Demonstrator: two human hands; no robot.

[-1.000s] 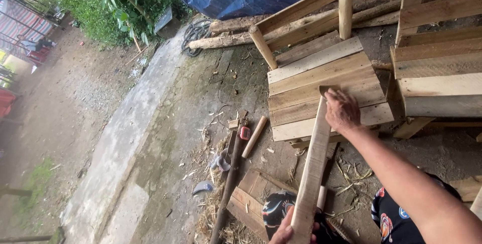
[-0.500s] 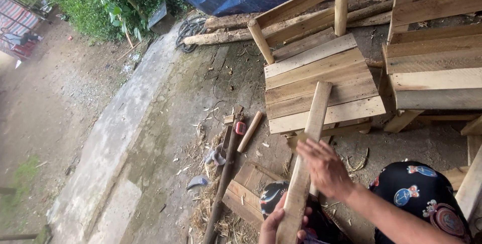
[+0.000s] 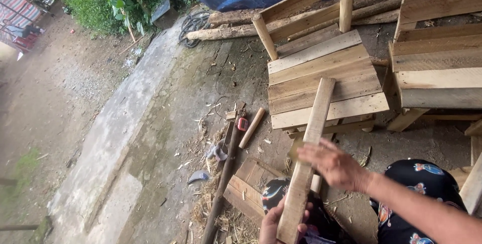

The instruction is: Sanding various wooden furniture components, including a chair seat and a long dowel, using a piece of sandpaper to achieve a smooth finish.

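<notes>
The left hand (image 3: 279,222) is closed around the near end of a long pale wooden plank (image 3: 309,148), fingers wrapped on its edge at the bottom of the view. The plank runs up and away from that hand, tilted slightly rightward, and its far end lies over the slatted seat of a wooden chair (image 3: 321,75) well beyond both hands. The right hand (image 3: 334,164) rests on the plank about midway along, palm down with fingers spread across its face, pressing a small brownish pad, which may be sandpaper (image 3: 296,151), against the wood; whether the fingers pinch that pad or only lie flat on it cannot be told. The two hands are apart, one at the plank's near end, the other further up. Left of the left hand, on the dirt floor, lie a dark pole (image 3: 226,178), a short round peg (image 3: 251,127) and a small red object (image 3: 243,124) amid scattered shavings. Just beside the left hand, underneath the plank, sits a low wooden board (image 3: 246,193). Right of the right hand stands a second slatted wooden piece (image 3: 442,68).
</notes>
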